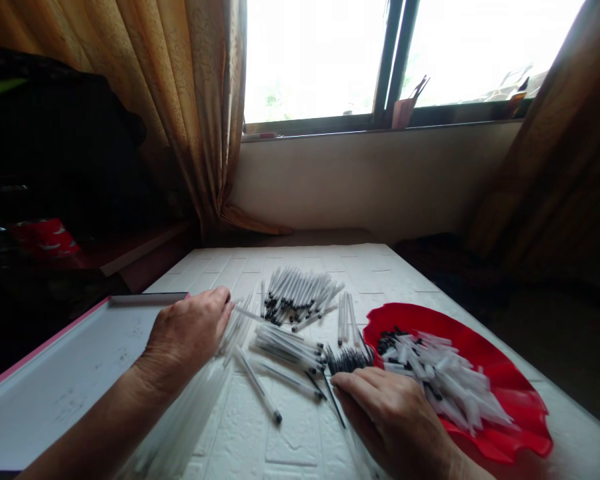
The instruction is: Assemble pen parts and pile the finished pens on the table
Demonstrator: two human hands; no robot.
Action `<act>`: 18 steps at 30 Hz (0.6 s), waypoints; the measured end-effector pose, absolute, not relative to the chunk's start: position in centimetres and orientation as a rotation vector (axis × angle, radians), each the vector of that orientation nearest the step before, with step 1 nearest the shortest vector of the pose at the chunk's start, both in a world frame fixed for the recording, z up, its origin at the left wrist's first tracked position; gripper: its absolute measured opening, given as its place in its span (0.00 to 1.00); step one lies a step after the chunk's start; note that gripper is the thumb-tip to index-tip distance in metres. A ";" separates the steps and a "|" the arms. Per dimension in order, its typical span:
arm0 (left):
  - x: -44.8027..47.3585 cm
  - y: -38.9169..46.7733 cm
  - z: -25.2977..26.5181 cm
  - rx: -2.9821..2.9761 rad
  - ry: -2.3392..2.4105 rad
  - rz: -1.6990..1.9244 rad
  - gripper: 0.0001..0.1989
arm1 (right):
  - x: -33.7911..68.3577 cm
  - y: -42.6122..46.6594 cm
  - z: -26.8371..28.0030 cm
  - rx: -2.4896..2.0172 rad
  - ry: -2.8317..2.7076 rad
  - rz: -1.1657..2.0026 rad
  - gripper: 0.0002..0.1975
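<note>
The right hand (390,417) lies knuckles-up, fingers curled onto thin black refills (347,360); whether it grips any I cannot tell. Just right of it, the red plate (510,393) could get knocked. Ahead-left, the left hand (190,333) sweeps clear pen tubes (180,413), blurred; some may roll off.

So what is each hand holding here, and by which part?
Left hand rests on blurred clear pen tubes; right hand lies by the refills. Any grip cannot be told.

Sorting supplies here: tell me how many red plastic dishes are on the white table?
1. The red plastic dish with a wavy rim sits at the table's right side, beside the right hand, holding white caps. None other shows, though the left edge is dim.
</note>
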State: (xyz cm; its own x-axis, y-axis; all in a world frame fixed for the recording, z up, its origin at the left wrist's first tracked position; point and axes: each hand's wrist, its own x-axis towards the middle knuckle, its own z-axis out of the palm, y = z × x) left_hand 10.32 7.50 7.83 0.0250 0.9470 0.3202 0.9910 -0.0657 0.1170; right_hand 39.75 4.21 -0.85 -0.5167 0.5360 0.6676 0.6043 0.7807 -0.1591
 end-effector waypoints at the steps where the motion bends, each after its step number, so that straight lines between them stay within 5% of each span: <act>1: 10.2 7.2 8.0 -2.147 -2.007 -0.534 0.17 | 39.7 4.2 -0.9 -0.840 -2.230 -0.115 0.18; 6: 10.8 4.0 8.3 -2.344 -1.716 -0.769 0.21 | 38.9 3.9 -1.5 -0.794 -2.190 -0.026 0.15; 12: 12.5 0.7 6.3 -2.591 -1.226 -1.018 0.04 | 38.0 3.4 -1.8 -0.764 -2.266 -0.005 0.15; 18: 12.6 1.6 1.1 -2.613 -1.220 -1.070 0.11 | 37.8 3.5 -2.1 -0.804 -2.295 -0.022 0.17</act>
